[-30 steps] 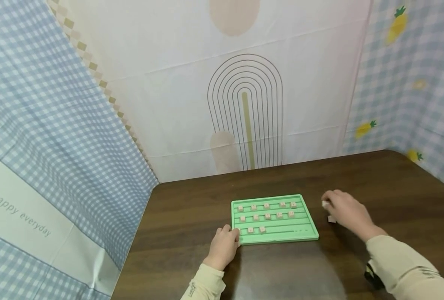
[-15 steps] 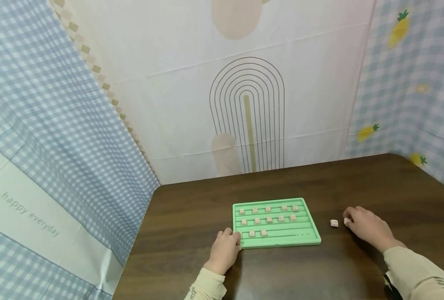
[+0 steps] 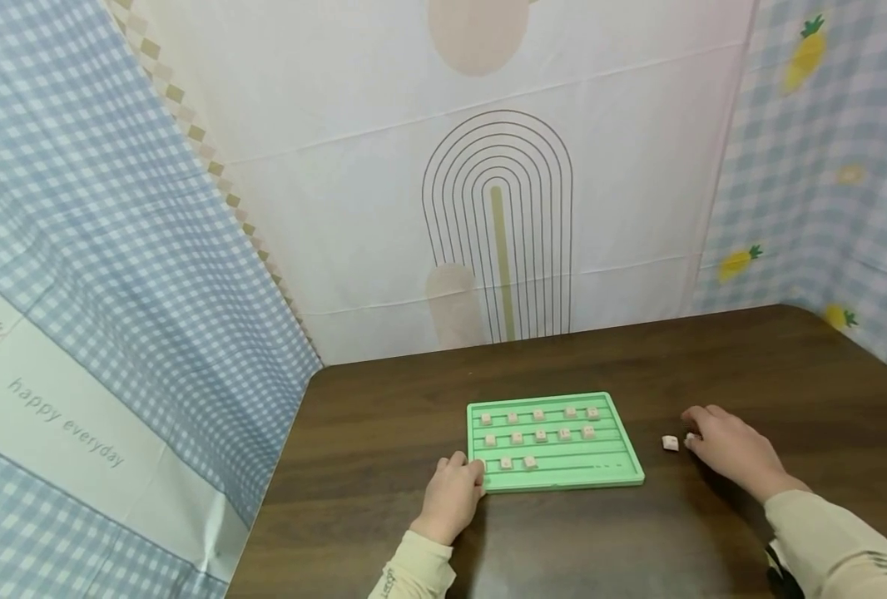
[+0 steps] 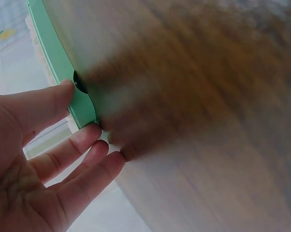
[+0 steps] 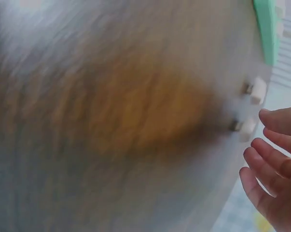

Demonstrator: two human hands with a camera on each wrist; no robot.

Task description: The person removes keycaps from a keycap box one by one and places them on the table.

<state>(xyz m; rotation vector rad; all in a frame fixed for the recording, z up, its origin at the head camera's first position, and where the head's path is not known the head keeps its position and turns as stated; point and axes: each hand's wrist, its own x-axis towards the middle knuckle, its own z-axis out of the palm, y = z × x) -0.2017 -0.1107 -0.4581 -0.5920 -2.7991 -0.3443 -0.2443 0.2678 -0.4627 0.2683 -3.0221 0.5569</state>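
Observation:
A green tray [image 3: 586, 476] with ridged rows lies on the table, bearing several small pale keycaps [image 3: 540, 436]. My left hand [image 3: 449, 497] grips its near left corner; the left wrist view shows the thumb on the tray's edge [image 4: 63, 60] and the index finger at the corner. Right of the tray, a loose white keycap [image 3: 670, 443] rests on the wood. Beside it my right hand [image 3: 735, 449] is at a second keycap [image 3: 690, 440], partly hidden by the fingers. In the right wrist view the thumb and fingers are apart, just beyond that keycap [image 5: 247, 129].
The dark brown wooden table [image 3: 384, 433] runs back to a pale printed curtain [image 3: 354, 233]. Blue checked cloth [image 3: 151, 274] hangs along the left side, and pineapple-patterned cloth [image 3: 810, 191] on the right.
My right hand has moved right and toward me, away from the tray, carrying a keycap down beside the other one. Over the last half second it barely shifts. The left hand stays at the corner.

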